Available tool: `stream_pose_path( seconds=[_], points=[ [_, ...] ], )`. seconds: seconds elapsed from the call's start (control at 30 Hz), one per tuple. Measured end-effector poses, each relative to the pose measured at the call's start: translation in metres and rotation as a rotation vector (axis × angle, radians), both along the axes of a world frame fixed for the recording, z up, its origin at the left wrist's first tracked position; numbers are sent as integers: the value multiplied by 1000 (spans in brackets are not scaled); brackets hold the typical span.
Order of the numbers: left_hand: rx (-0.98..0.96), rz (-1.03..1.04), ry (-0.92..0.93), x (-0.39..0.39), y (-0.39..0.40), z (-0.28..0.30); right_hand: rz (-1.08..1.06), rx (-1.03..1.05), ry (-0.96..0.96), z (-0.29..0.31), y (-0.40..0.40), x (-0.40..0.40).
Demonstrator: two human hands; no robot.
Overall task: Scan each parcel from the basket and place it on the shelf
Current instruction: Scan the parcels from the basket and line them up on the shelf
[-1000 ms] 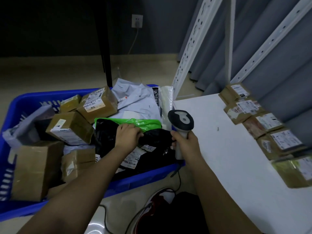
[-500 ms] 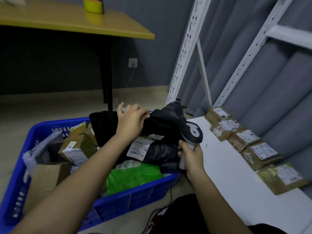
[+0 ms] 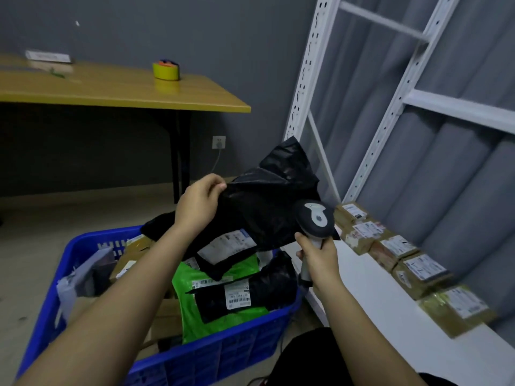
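Parcel, a black crumpled plastic mailer bag [image 3: 267, 207], has been raised clear of the blue plastic basket [image 3: 223, 355], pinched by the left hand [image 3: 199, 203]; the right hand [image 3: 317, 254] is closed round the grey handheld scanner [image 3: 315, 218], so scanning is judged imminent.

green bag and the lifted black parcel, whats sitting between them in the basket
In the head view, a second black bag with a white label lies on the green bag, below the black parcel that the left hand holds above the basket.
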State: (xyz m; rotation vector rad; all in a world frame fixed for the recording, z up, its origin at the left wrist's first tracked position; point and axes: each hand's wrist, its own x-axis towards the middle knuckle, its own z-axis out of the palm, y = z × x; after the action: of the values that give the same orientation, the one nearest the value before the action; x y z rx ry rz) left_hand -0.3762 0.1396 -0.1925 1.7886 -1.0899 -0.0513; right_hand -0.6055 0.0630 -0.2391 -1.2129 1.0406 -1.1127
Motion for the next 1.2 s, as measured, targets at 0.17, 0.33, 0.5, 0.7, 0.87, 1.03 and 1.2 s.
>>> stream_pose_path(
  seconds=[0.17, 0.33, 0.5, 0.7, 0.87, 1.03, 1.2],
  points=[
    [-84, 34, 217, 17, -10, -9, 15, -5, 14, 1, 1, 3],
    [39, 59, 129, 23, -20, -20, 24, -3, 49, -6, -3, 8],
    [163, -56, -327, 26, -54, -21, 19, 46, 84, -23, -14, 17],
    [261, -148, -627, 5, -118, -33, 19, 107, 55, -48, -31, 18],
    [397, -315, -332, -20, -161, -91, -26, 209, 0, -60, -55, 14],
    [439, -466, 43, -34, -165, -157, -26, 310, 8, -77, -77, 21],
    [287, -96, 91, -23, -126, -206, 25, 313, 143, -96, -95, 38]
  ],
)
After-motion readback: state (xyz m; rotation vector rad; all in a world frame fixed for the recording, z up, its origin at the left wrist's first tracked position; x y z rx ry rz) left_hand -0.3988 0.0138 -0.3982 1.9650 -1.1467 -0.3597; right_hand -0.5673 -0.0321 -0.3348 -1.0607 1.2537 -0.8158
